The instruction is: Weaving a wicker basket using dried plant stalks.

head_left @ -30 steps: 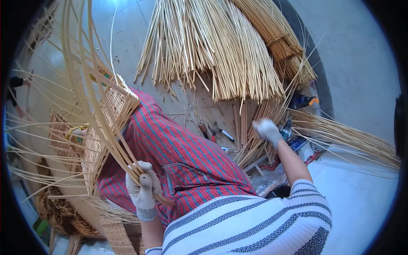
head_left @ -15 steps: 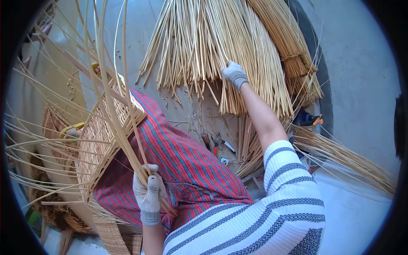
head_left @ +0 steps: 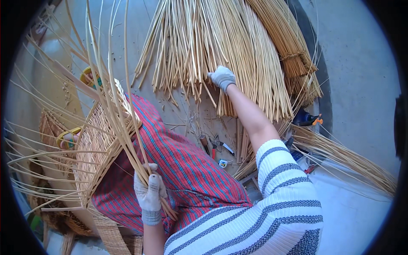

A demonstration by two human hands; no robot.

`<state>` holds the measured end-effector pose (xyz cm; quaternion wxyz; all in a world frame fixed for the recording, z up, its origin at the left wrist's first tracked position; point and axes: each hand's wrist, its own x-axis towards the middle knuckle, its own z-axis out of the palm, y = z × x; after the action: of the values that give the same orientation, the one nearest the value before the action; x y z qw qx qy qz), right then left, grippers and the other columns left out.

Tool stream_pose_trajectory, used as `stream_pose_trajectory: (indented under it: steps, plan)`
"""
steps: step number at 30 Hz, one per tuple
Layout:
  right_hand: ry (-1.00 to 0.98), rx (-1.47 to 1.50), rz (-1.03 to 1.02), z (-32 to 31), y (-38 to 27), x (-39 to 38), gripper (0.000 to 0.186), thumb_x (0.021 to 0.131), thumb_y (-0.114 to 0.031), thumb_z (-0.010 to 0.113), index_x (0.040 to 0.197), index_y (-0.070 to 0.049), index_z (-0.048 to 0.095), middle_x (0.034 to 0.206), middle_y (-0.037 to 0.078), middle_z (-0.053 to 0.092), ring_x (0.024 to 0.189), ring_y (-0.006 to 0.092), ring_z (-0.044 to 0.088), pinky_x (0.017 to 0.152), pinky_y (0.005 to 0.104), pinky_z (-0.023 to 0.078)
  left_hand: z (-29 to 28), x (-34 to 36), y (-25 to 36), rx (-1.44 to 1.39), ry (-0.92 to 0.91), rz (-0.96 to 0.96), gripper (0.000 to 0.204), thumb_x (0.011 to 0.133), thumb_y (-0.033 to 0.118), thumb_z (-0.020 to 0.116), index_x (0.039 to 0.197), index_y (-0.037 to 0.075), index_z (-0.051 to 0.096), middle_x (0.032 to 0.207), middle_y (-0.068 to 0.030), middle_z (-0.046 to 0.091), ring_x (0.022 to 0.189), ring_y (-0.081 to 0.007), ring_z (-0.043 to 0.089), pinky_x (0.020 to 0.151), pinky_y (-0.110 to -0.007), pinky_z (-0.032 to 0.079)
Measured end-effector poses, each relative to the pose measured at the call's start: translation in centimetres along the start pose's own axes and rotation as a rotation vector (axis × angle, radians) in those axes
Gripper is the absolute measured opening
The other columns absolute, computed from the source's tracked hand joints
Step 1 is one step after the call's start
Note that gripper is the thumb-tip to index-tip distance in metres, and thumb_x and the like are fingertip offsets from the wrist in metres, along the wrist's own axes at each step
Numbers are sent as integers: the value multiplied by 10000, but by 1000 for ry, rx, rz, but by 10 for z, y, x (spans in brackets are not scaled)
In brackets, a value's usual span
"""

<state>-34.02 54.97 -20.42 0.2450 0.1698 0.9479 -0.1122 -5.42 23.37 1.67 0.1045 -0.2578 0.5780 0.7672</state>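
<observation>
My left hand (head_left: 149,191), in a white glove, is closed around several long wicker rods (head_left: 129,155) that rise past the woven basket. My right hand (head_left: 222,78), gloved too, reaches forward to the big spread of pale wicker rods (head_left: 250,63). Its fingers are bent and closed at the rods' near ends; a rod seems to be in them, though the fingertips are partly hidden. The part-woven basket (head_left: 95,140) leans at the left against the red striped cloth (head_left: 182,157) over my lap, with many loose stakes fanning out from it.
Pruning shears (head_left: 224,146) and a wooden-handled tool (head_left: 205,143) lie on the floor between the cloth and the rods. A darker tied bundle (head_left: 295,63) lies at the far right, and another rod bundle (head_left: 348,157) nearer right. Yellow-edged slippers (head_left: 68,138) are behind the basket.
My right hand has moved a little left along the rod ends. The basket and its stakes have shifted slightly left and down; my left hand keeps its grip.
</observation>
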Motion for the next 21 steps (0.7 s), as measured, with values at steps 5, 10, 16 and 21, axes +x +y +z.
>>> stream_pose_trajectory:
  steps: [5,10,16,21]
  plan:
    - [-40,-100,-15,5,6,16,581,918,-557,627,1127,-23,720,1169,226,707,1104,373,683,923,472,544,-1,2,-1,24,-54,49,338,1038,292,590,1216,17,507,625,6,461,424,-55,400,384,-205,364]
    - [-151,-185,-46,5,23,35,650,927,-590,577,1186,-8,707,1207,239,687,1156,391,650,998,460,504,0,8,-6,-4,-62,28,337,1039,277,587,1227,10,505,622,8,462,426,-56,405,387,-205,366]
    - [-85,-131,-129,34,46,55,545,939,-485,524,1115,-8,723,1194,286,665,1152,445,624,1003,470,502,-2,9,-7,-18,-52,-9,344,1034,260,595,1249,5,509,621,8,476,434,-53,407,400,-209,365]
    - [-357,404,66,92,14,46,255,985,-230,558,1063,-48,718,951,161,741,996,284,715,849,431,586,-18,-1,-4,37,54,-32,337,1031,249,600,1248,5,517,622,10,483,437,-53,411,402,-211,360]
